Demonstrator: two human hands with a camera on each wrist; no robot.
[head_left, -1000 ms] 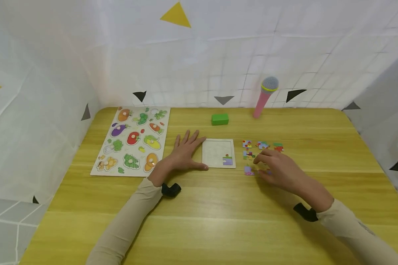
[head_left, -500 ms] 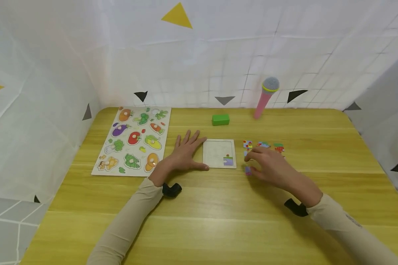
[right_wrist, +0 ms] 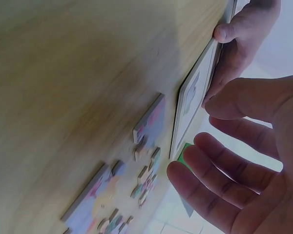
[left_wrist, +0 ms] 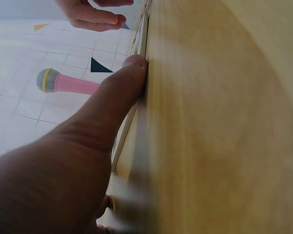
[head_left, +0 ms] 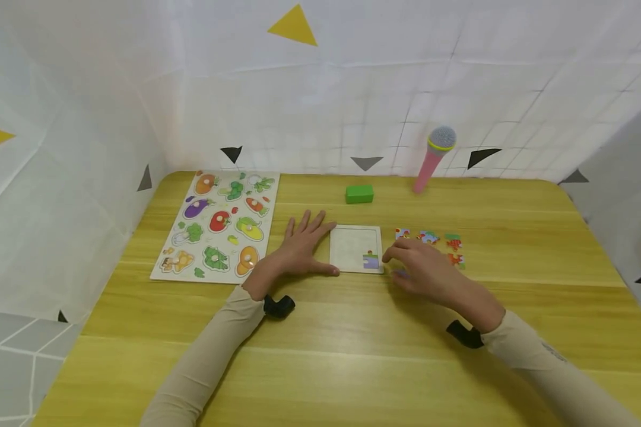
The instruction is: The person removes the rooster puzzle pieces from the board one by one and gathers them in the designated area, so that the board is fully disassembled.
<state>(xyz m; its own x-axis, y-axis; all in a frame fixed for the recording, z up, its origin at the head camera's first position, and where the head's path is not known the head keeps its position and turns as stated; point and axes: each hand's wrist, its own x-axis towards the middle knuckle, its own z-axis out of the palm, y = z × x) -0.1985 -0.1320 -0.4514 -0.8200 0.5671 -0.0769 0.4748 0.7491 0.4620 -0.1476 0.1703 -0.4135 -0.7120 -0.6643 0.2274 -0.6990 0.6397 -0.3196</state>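
Note:
My left hand [head_left: 299, 252] lies with fingers spread at the left side of a small square puzzle tray [head_left: 347, 246], thumb and a fingertip at its edge. One purple and green puzzle piece [head_left: 371, 261] sits in the tray's lower right corner. My right hand [head_left: 432, 273] hovers just right of the tray, over the loose pieces. In the right wrist view its fingers are loosely bent, thumb near the index finger [right_wrist: 239, 131], and nothing shows between them. Loose jigsaw pieces [right_wrist: 151, 119] lie on the table below; some are hidden under this hand in the head view.
A board of knobbed vegetable shapes [head_left: 224, 237] lies to the left. Behind the tray is a green block [head_left: 359, 194]. A pink toy microphone [head_left: 432, 160] stands at the table's back edge, against a white cloth wall [head_left: 379, 89].
My right hand has moved left across the loose pieces toward the tray, uncovering pieces on the right. My left hand has stayed at the tray. The head view has shifted slightly.

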